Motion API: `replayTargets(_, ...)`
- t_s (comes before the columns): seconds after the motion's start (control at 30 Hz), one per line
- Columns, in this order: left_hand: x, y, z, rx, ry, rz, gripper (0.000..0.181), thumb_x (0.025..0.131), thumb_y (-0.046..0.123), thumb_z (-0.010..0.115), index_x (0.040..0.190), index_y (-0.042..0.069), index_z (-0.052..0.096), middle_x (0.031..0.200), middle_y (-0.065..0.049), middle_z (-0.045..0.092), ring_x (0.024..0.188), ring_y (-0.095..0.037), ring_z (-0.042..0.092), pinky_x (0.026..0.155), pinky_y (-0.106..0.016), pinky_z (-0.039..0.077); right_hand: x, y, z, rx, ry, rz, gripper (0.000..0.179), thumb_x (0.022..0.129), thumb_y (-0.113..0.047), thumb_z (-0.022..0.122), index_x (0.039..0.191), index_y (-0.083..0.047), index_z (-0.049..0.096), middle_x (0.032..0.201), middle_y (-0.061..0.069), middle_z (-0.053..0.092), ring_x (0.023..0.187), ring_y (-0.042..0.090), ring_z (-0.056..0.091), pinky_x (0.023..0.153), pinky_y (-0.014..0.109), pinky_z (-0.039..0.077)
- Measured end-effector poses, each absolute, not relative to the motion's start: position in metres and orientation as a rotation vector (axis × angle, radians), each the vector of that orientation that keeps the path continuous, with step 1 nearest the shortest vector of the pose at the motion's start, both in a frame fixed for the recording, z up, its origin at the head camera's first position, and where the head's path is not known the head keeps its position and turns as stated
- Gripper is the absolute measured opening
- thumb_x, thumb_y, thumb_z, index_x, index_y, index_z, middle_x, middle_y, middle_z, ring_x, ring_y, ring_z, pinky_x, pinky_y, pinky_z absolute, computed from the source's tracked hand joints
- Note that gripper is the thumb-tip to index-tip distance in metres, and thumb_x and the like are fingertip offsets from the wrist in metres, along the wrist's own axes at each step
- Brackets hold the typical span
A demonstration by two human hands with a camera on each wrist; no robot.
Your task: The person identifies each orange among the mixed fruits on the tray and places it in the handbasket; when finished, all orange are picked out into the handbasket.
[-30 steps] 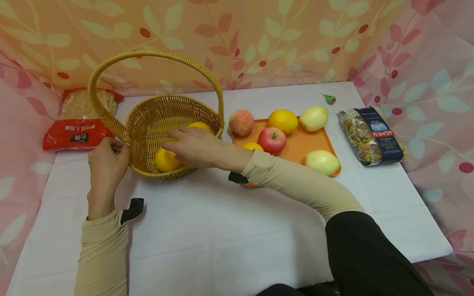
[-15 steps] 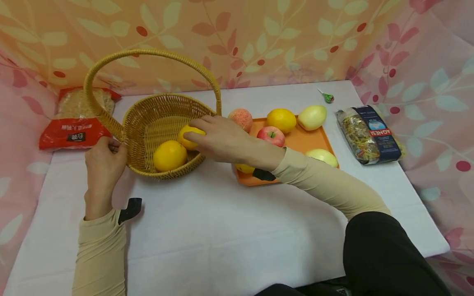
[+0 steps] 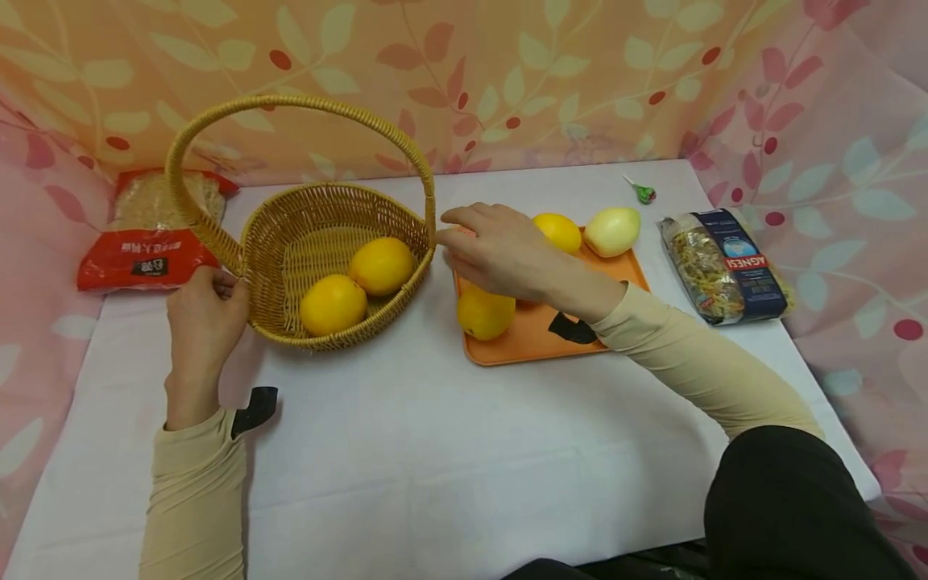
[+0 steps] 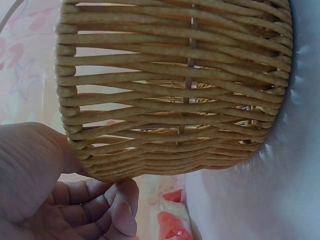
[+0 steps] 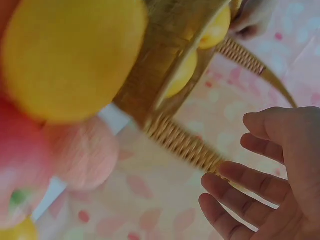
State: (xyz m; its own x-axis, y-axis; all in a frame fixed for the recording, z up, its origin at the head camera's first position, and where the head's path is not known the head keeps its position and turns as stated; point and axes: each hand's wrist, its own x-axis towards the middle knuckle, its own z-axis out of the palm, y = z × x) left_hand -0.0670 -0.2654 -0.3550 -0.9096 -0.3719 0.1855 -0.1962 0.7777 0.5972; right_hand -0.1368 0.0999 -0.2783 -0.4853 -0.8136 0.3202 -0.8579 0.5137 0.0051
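Observation:
My left hand (image 3: 206, 314) pinches the left rim of a wicker basket (image 3: 271, 258); the left wrist view shows the thumb and fingers at its edge. Two yellow, lemon-like fruits (image 3: 382, 266) lie inside the basket. Over the left part of an orange tray (image 3: 532, 342) hovers my right hand (image 3: 500, 250), fingers extended and holding nothing. Under it is another yellow fruit (image 3: 486, 312). A peach (image 5: 82, 152) and a red apple (image 5: 22, 150) show in the right wrist view; in the head view the hand mostly hides them.
A further yellow fruit (image 3: 558, 232) and a pale yellow-green fruit (image 3: 612, 231) sit at the tray's back. A pasta bag (image 3: 725, 266) and a wrapped lollipop (image 3: 642, 192) lie to the right. A red food bag (image 3: 148, 258) stands behind my left hand.
My right hand has let go of a yellow fruit in the basket and moved right, out over the tray. My left hand stays at the basket rim.

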Motion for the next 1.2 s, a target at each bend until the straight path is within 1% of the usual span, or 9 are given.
replayTargets(0.13, -0.068, -0.265, -0.352, 0.445, -2.7, -0.869, 0.03, 0.094, 0.018, 0.05, 0.101, -0.009, 0.062, 0.091, -0.027, 0.065, 0.073, -0.03, 0.056, 0.048, -0.008, 0.031, -0.145, 0.125, -0.274, 1.303, -2.551, 0.25, 0.028, 0.091, -0.022, 0.068, 0.115, -0.008, 0.065, 0.123, 0.017, 0.064, 0.109, 0.036, 0.062, 0.089, 0.048, 0.052)
replayTargets(0.27, -0.068, -0.265, -0.351, 0.452, -2.717, -0.875, 0.03, 0.094, 0.018, 0.049, 0.102, -0.009, 0.061, 0.092, -0.028, 0.064, 0.071, -0.031, 0.056, 0.047, -0.012, 0.034, -0.157, 0.149, -0.269, 1.173, -2.697, 0.21, 0.035, 0.091, -0.024, 0.067, 0.122, -0.008, 0.063, 0.13, 0.018, 0.06, 0.112, 0.038, 0.061, 0.091, 0.051, 0.052)
replayTargets(0.47, -0.068, -0.266, -0.352, 0.454, -2.715, -0.868, 0.031, 0.094, 0.018, 0.049, 0.102, -0.01, 0.061, 0.091, -0.028, 0.064, 0.071, -0.031, 0.056, 0.047, -0.012, 0.033, -0.181, 0.182, -0.271, 1.014, -2.802, 0.196, 0.04, 0.092, -0.025, 0.065, 0.128, -0.009, 0.06, 0.131, 0.017, 0.058, 0.111, 0.038, 0.059, 0.088, 0.054, 0.051)
replayTargets(0.57, -0.068, -0.266, -0.353, 0.456, -2.719, -0.868, 0.031, 0.094, 0.018, 0.049, 0.102, -0.01, 0.061, 0.092, -0.029, 0.064, 0.072, -0.032, 0.057, 0.046, -0.011, 0.033, -0.191, 0.195, -0.274, 0.947, -2.896, 0.16, 0.043, 0.093, -0.026, 0.062, 0.132, -0.009, 0.056, 0.132, 0.018, 0.056, 0.113, 0.038, 0.058, 0.088, 0.055, 0.051)
replayTargets(0.67, -0.068, -0.267, -0.353, 0.456, -2.727, -0.881, 0.032, 0.094, 0.018, 0.05, 0.104, -0.011, 0.06, 0.093, -0.03, 0.064, 0.072, -0.033, 0.057, 0.046, -0.01, 0.033, -0.197, 0.204, -0.277, 0.897, -3.016, 0.116, 0.046, 0.094, -0.027, 0.06, 0.137, -0.01, 0.053, 0.135, 0.019, 0.053, 0.116, 0.039, 0.055, 0.09, 0.057, 0.049)
replayTargets(0.87, -0.069, -0.266, -0.354, 0.455, -2.737, -0.889, 0.032, 0.094, 0.018, 0.049, 0.104, -0.011, 0.06, 0.093, -0.03, 0.063, 0.07, -0.032, 0.057, 0.046, -0.012, 0.034, -0.207, 0.212, -0.287, 0.915, -3.213, 0.121, 0.052, 0.096, -0.027, 0.058, 0.144, -0.011, 0.045, 0.143, 0.022, 0.046, 0.126, 0.042, 0.049, 0.102, 0.06, 0.042)
replayTargets(0.97, -0.068, -0.266, -0.354, 0.452, -2.729, -0.881, 0.032, 0.094, 0.018, 0.049, 0.103, -0.01, 0.06, 0.092, -0.029, 0.064, 0.072, -0.033, 0.057, 0.047, -0.011, 0.033, -0.211, 0.214, -0.291, 0.952, -3.279, 0.182, 0.054, 0.097, -0.028, 0.057, 0.146, -0.01, 0.041, 0.146, 0.024, 0.042, 0.129, 0.043, 0.046, 0.107, 0.06, 0.037)
replayTargets(1.03, -0.068, -0.266, -0.354, 0.453, -2.725, -0.88, 0.032, 0.094, 0.018, 0.05, 0.104, -0.011, 0.061, 0.092, -0.029, 0.064, 0.073, -0.033, 0.058, 0.047, -0.009, 0.032, -0.214, 0.214, -0.293, 0.971, -3.301, 0.23, 0.055, 0.097, -0.028, 0.057, 0.146, -0.01, 0.041, 0.147, 0.025, 0.041, 0.13, 0.043, 0.045, 0.109, 0.06, 0.035)
replayTargets(1.2, -0.068, -0.267, -0.355, 0.469, -2.729, -0.886, 0.034, 0.095, 0.019, 0.05, 0.106, -0.011, 0.061, 0.094, -0.03, 0.064, 0.073, -0.033, 0.057, 0.047, -0.007, 0.031, -0.218, 0.214, -0.298, 0.991, -3.333, 0.293, 0.054, 0.098, -0.029, 0.056, 0.146, -0.008, 0.041, 0.145, 0.027, 0.041, 0.129, 0.045, 0.044, 0.11, 0.06, 0.034)
